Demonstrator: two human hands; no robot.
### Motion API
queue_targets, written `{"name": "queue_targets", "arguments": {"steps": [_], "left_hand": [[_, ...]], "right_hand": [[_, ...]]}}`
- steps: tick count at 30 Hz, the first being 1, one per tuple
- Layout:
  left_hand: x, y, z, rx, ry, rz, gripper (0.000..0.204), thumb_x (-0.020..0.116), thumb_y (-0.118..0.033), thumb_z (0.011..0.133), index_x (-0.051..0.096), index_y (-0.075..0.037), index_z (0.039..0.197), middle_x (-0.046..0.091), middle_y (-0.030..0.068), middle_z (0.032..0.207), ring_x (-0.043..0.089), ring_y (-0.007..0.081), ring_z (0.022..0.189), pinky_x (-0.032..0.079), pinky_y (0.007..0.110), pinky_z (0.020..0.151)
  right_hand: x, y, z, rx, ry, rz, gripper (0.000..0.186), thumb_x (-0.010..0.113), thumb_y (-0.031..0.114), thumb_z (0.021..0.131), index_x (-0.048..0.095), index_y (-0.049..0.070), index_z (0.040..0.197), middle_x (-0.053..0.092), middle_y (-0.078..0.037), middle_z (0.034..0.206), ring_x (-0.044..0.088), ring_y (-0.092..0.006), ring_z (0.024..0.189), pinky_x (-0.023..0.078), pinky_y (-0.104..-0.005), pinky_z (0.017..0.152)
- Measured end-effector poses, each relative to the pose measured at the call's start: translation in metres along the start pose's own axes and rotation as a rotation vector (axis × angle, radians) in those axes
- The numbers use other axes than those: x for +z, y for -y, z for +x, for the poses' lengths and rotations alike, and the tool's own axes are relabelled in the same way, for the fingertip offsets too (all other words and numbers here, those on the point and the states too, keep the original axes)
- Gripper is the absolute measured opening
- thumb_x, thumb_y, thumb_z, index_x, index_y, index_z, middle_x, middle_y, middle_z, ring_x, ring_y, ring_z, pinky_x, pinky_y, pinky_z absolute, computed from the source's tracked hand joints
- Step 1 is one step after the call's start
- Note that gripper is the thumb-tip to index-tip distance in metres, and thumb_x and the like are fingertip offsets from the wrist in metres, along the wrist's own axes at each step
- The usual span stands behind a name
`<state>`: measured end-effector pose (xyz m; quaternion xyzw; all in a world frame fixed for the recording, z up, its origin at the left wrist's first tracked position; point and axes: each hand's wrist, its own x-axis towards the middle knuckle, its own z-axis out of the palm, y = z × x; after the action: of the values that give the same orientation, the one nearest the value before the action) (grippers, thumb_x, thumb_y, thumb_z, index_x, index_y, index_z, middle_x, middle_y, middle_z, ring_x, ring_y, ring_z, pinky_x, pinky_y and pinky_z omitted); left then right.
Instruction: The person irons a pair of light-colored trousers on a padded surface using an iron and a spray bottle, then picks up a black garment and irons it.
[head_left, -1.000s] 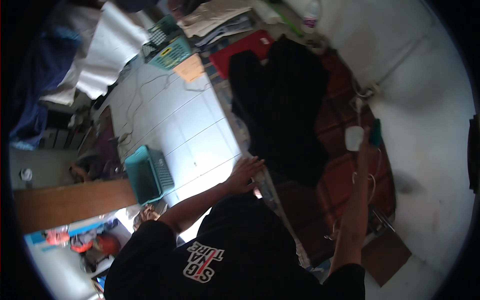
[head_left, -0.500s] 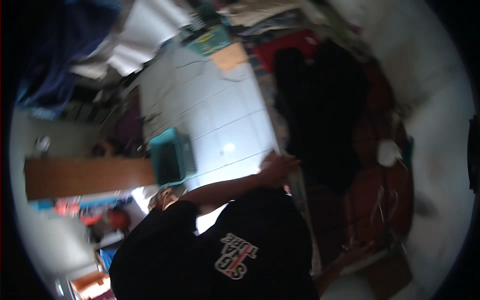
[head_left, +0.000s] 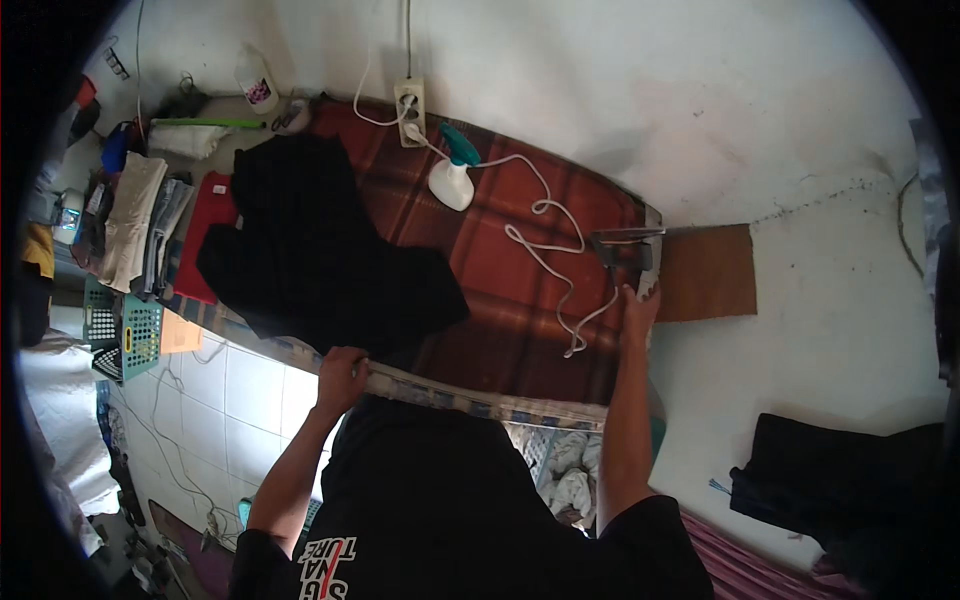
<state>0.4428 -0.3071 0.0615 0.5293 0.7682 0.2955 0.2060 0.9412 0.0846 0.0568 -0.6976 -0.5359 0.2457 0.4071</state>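
Observation:
A black garment lies spread on a red-brown plaid cloth covering the ironing surface. At its near edge, my left hand is closed on the garment's lower border. My right hand reaches to the far right end, thumb and fingers apart, just by a clothes iron; it does not grip the iron visibly. A white cord loops over the cloth toward the iron. Behind the garment stands a white spray bottle with a teal head.
A power strip with plugs lies against the back wall. Folded clothes and a red folded garment sit at the left. A brown board adjoins the right end. Teal baskets stand on the tiled floor, left.
My view has swung from the floor at the left to the ironing surface. My right hand, earlier low beside the iron, still reaches near it; my left remains at the near edge.

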Motion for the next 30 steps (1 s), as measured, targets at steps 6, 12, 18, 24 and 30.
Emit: {"name": "queue_targets", "arguments": {"steps": [6, 12, 18, 24, 30], "left_hand": [[-0.028, 0.003, 0.063, 0.178, 0.082, 0.023, 0.023, 0.074, -0.013, 0.094, 0.075, -0.003, 0.114, 0.075, 0.0158, 0.113, 0.066, 0.038, 0.115, 0.052, 0.047, 0.102], [-0.028, 0.019, 0.174, 0.342, 0.137, 0.268, 0.043, 0.074, -0.02, 0.097, 0.065, -0.007, 0.137, 0.067, 0.0117, 0.14, 0.054, 0.0342, 0.139, 0.046, 0.051, 0.112], [-0.024, 0.043, 0.259, 0.413, 0.35, 0.476, 0.043, 0.075, -0.032, 0.097, 0.069, -0.01, 0.134, 0.07, 0.0086, 0.134, 0.055, 0.0313, 0.133, 0.043, 0.055, 0.109], [-0.028, 0.069, 0.299, 0.387, 0.567, 0.379, 0.036, 0.076, -0.036, 0.096, 0.076, -0.012, 0.123, 0.074, 0.0079, 0.115, 0.058, 0.033, 0.119, 0.04, 0.055, 0.098], [-0.026, 0.075, 0.308, 0.362, 0.635, 0.316, 0.033, 0.076, -0.035, 0.097, 0.078, -0.01, 0.118, 0.075, 0.0086, 0.11, 0.057, 0.0327, 0.118, 0.039, 0.054, 0.099]], "right_hand": [[0.031, 0.087, 0.015, -0.056, 0.229, 0.123, 0.067, 0.078, 0.041, 0.1, 0.059, -0.003, 0.146, 0.067, -0.023, 0.135, 0.066, -0.034, 0.123, 0.051, -0.0442, 0.107], [0.066, 0.181, -0.054, -0.454, 0.323, -0.466, 0.048, 0.074, 0.05, 0.101, 0.071, 0.005, 0.114, 0.076, -0.022, 0.094, 0.074, -0.0425, 0.089, 0.056, -0.0514, 0.079], [0.156, 0.238, -0.265, -0.355, 0.708, -0.718, 0.052, 0.069, 0.051, 0.102, 0.065, -0.001, 0.108, 0.077, -0.026, 0.096, 0.078, -0.0454, 0.091, 0.061, -0.0558, 0.081], [0.243, 0.223, -0.322, -0.261, 0.634, -0.657, 0.044, 0.073, 0.04, 0.101, 0.063, -0.003, 0.104, 0.074, -0.031, 0.088, 0.076, -0.0499, 0.087, 0.062, -0.0572, 0.079], [0.281, 0.238, -0.299, -0.178, 0.534, -0.588, 0.045, 0.074, 0.041, 0.1, 0.064, -0.004, 0.101, 0.074, -0.033, 0.091, 0.075, -0.0511, 0.09, 0.06, -0.0589, 0.08]]}}
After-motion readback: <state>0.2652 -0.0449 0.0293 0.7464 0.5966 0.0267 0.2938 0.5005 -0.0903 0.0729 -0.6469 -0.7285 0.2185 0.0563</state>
